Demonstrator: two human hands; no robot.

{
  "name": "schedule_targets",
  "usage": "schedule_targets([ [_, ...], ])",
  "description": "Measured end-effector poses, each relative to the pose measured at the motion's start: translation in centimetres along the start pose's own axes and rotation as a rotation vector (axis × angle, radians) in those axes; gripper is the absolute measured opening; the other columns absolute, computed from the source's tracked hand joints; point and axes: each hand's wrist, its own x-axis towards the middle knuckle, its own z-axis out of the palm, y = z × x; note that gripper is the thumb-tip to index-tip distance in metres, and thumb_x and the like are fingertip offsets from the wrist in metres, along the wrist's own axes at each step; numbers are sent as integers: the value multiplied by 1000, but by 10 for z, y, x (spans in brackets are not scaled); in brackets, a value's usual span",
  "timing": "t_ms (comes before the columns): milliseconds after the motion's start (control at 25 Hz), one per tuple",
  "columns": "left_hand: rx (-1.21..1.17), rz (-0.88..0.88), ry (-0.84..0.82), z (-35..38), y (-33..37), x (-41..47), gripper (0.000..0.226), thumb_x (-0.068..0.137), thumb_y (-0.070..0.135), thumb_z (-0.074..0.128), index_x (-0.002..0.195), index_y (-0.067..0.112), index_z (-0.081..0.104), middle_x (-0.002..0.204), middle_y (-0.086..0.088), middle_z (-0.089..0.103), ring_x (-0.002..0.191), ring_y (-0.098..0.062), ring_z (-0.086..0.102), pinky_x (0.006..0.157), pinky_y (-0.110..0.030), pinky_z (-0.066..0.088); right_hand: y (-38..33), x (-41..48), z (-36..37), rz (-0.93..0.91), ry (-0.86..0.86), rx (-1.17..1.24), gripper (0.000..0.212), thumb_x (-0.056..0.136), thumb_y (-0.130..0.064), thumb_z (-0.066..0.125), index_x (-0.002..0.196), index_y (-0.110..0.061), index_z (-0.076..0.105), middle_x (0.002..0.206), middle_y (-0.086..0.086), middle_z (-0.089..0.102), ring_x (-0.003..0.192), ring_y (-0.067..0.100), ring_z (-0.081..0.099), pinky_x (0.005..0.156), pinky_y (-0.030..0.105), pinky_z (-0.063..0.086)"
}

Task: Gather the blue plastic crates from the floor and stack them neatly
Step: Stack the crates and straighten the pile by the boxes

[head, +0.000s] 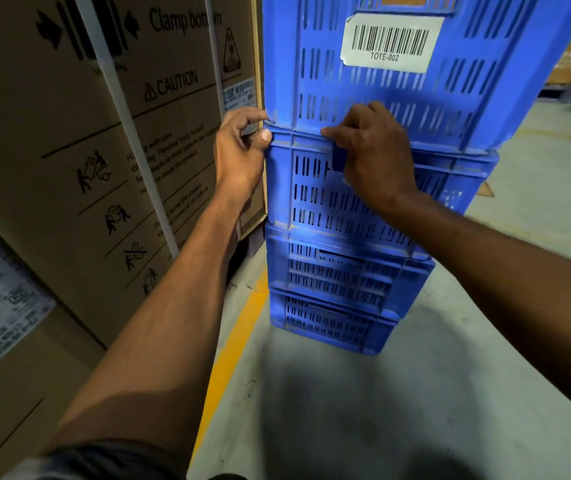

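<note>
Grey concrete floor (pixel 346 393) with a yellow painted line (pixel 239 327) runs along a wall of tall cardboard boxes (pixel 86 133) printed with caution pictograms and bound with white strapping. Just to the right of the boxes, four blue plastic crates stand stacked on the floor, one directly on another. The top crate (pixel 398 98) carries a white barcode label (pixel 391 41) reading TOTE-002 and sits on the rim of the second crate (pixel 381 202). Below come the third crate (pixel 339 268) and the bottom crate (pixel 329 323), which rests on the concrete beside the yellow line.

Both hands meet the stack at the seam between the top two crates. The left hand (pixel 239 154) wraps the near left corner, fingers curled round behind it and thumb pressed on the second crate's rim. The right hand (pixel 370 157) lies on the front face, its fingers bent and seemingly hooked on that same rim; its thumb is hidden.
</note>
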Motion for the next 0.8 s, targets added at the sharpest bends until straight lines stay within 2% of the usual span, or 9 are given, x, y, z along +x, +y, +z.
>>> schedule_targets([
  [80,-19,-50,-8,0,0,-3,32,87,5,63,100,33,71,116,9,62,116,-18,62,102,-49,53,-1,2,0,28,-37,13,28,90,-1,62,115,-5,73,92,16,59,89,35,55,64,38,40],
  [240,-74,-21,-33,13,1,-26,43,95,-2,57,137,10,56,139,-5,60,130,-18,58,111,-33,47,-5,-30,-2,-41,-9,-112,42,94,2,52,135,-6,57,128,15,58,118,37,50,91,49,47],
  [360,47,-260,17,27,-16,-56,42,102,5,52,144,11,50,130,0,63,116,-14,62,91,-23,50,-9,-103,10,-73,-13,-117,44,88,4,56,131,-5,61,135,15,58,123,36,46,96,46,43],
  [440,223,-452,25,33,-38,-79,32,106,14,47,137,13,57,111,2,61,96,-15,57,73,-22,41,-11,-147,30,-39,-172,-130,47,84,6,66,130,-6,62,129,16,61,113,37,52,87,48,48],
  [480,225,-478,-17,33,-52,-89,28,107,14,45,131,12,59,107,1,59,92,-16,53,72,-21,38,-9,-160,38,4,-270,-135,52,81,8,70,131,-6,61,127,16,62,110,38,54,82,47,51],
  [560,209,-431,-106,27,-72,-101,22,106,11,48,124,8,60,107,1,58,92,-15,51,78,-22,40,0,-165,47,82,-373,-101,61,78,12,71,134,-7,60,126,15,62,108,37,55,77,48,54],
  [640,223,-363,-87,20,-84,-102,14,101,11,58,115,8,62,107,-2,65,92,-16,58,79,-27,46,8,-160,46,86,-402,-27,52,82,10,65,130,-10,64,121,13,61,107,35,54,79,50,53],
  [720,208,-347,3,19,-92,-103,7,97,12,65,97,14,59,100,-7,70,89,-19,64,76,-25,47,13,-158,49,55,-404,33,37,90,2,60,123,-14,68,115,10,60,103,30,53,81,48,50],
  [800,195,-329,77,21,-99,-111,26,95,6,65,81,21,49,91,-6,66,86,-15,63,75,-19,46,19,-162,55,27,-369,38,22,106,-26,47,118,-20,65,110,4,57,98,23,51,83,42,46],
])
